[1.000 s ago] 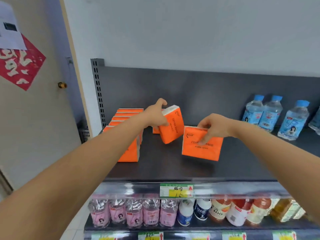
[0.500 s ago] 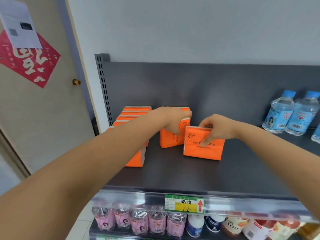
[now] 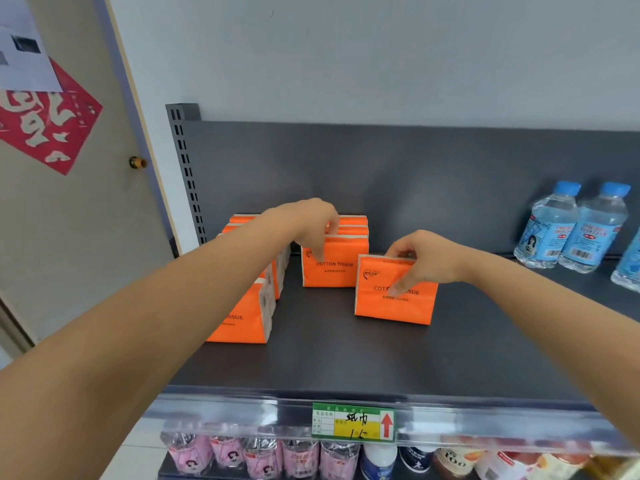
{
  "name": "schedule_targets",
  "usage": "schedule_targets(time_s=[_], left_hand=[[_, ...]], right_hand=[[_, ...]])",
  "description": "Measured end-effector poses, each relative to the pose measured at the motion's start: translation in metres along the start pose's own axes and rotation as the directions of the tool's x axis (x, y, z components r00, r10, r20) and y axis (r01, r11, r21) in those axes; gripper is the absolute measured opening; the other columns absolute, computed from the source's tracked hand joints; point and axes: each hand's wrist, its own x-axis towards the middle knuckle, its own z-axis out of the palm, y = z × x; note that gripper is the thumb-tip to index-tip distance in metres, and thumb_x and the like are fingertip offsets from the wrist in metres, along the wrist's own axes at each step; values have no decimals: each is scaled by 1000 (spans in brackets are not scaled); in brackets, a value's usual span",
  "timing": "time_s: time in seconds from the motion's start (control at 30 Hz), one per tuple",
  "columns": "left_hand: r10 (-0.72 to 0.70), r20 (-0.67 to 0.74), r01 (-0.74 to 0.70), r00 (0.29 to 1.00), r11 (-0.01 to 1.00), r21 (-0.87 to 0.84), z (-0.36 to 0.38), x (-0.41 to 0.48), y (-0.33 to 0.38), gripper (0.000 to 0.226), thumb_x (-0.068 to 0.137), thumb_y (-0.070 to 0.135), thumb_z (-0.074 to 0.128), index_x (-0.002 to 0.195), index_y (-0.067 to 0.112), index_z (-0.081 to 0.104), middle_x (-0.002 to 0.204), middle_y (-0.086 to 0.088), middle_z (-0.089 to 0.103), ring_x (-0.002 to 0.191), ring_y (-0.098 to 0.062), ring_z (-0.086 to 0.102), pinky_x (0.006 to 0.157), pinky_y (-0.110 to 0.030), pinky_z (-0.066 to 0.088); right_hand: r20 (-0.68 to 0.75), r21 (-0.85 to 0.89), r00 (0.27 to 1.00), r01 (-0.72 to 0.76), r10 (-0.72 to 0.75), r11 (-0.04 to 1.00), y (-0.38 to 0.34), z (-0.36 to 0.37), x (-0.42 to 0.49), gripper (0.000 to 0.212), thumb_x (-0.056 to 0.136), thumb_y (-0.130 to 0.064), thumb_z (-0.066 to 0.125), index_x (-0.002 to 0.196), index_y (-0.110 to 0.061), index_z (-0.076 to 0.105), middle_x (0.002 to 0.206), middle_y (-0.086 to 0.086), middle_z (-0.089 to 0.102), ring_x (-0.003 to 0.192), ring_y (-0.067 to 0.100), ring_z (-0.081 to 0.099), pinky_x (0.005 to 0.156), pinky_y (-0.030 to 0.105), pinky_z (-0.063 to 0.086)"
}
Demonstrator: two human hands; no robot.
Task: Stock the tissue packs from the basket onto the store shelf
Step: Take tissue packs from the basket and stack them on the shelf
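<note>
Right hand (image 3: 427, 261) fingers clamped on loose tissue pack (image 3: 394, 292) — upright, long axis sideways, just right of middle row (image 3: 334, 263) (left hand (image 3: 311, 223) pinches its front pack).

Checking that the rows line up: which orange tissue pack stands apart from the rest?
The tissue pack under the right hand: it stands alone toward the bottles, while the other packs sit in rows.

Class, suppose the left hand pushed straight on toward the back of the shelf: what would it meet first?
Probably the tissue packs stacked behind the pack the left hand grips; depth is unclear.
</note>
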Motion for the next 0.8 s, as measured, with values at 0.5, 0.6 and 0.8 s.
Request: schedule_targets(time_s=[0.5, 0.6, 0.8], left_hand=[[-60, -16, 55, 998, 977, -206, -1, -22, -15, 34, 99, 34, 42, 117, 17, 64, 122, 1, 62, 113, -19, 55, 97, -34, 43], [-72, 41, 78, 997, 977, -199, 5, -23, -19, 36, 96, 11, 42, 126, 17, 62, 137, 0, 55, 127, -20, 48, 107, -33, 37], [-117, 11, 114, 993, 935, -335, 12, -25, -16, 52, 86, -8, 36, 127, 14, 60, 138, -4, 53, 129, -22, 46, 107, -36, 40]], right_hand=[[-273, -282, 930, 168, -247, 944, -39, 41, 29, 66, 58, -36, 88, 118, -22, 65, 123, -1, 42, 117, 18, 35, 102, 35, 36], [-283, -343, 922, 162, -266, 925, -46, 45, 30, 65, 60, -38, 87, 119, -23, 64, 137, 1, 36, 128, 21, 28, 106, 37, 30], [-250, -270, 955, 92, -162, 959, -54, 50, 35, 60, 63, -33, 86, 114, -23, 57, 149, 3, 26, 138, 25, 20, 108, 48, 31]])
